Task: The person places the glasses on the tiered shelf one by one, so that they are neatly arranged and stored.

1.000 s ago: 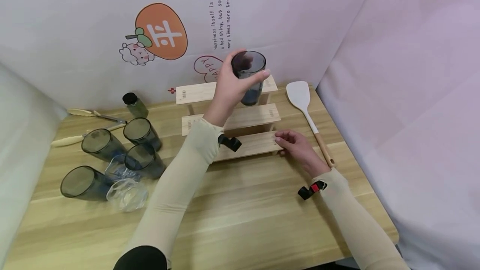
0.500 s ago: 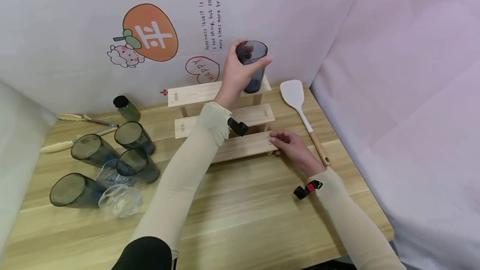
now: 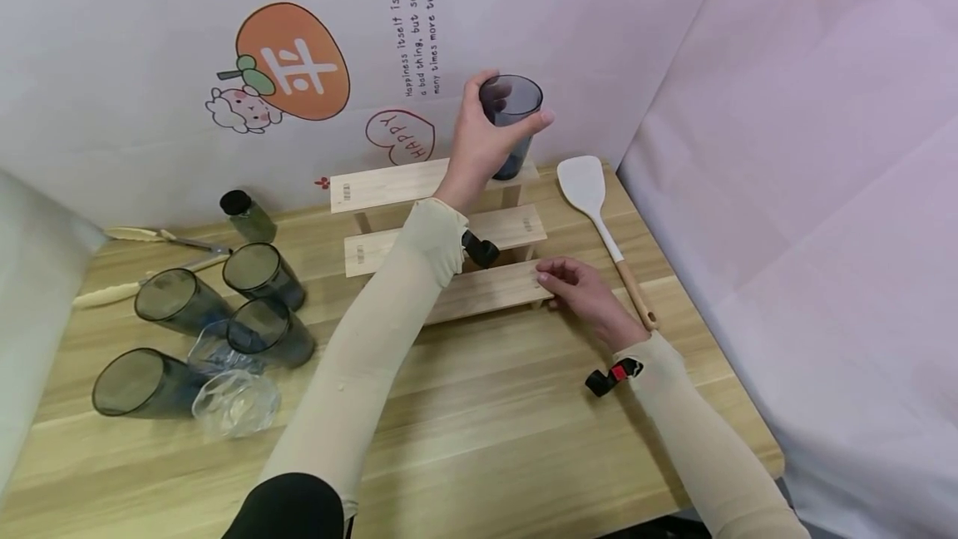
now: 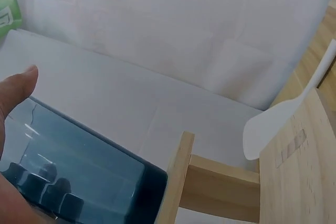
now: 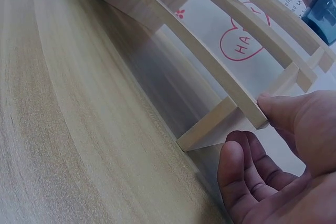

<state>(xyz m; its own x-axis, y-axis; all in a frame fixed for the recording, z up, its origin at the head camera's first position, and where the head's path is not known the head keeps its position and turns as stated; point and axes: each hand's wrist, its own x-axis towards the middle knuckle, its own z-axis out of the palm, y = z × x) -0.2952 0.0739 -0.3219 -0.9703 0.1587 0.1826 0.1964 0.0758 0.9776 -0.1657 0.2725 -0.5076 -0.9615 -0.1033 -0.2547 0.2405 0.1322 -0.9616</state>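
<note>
One smoky-blue glass (image 3: pixel 520 150) hangs roughly upright at the right end of the rack's (image 3: pixel 516 227) top board (image 3: pixel 392 185). Left hand's (image 3: pixel 479 140) grip is wrapped round it, presumably for control. Right hand (image 3: pixel 587 294) pinches the lowest board's (image 3: pixel 486 292) end, likely bracing it. Left-wrist view puts the glass base right by the top board; contact's hard to call. Right-wrist view shows fingers (image 5: pixel 233 163) curled below; only the head view gets four more glasses (image 3: pixel 258 267) on the worktop (image 3: pixel 486 439).
</note>
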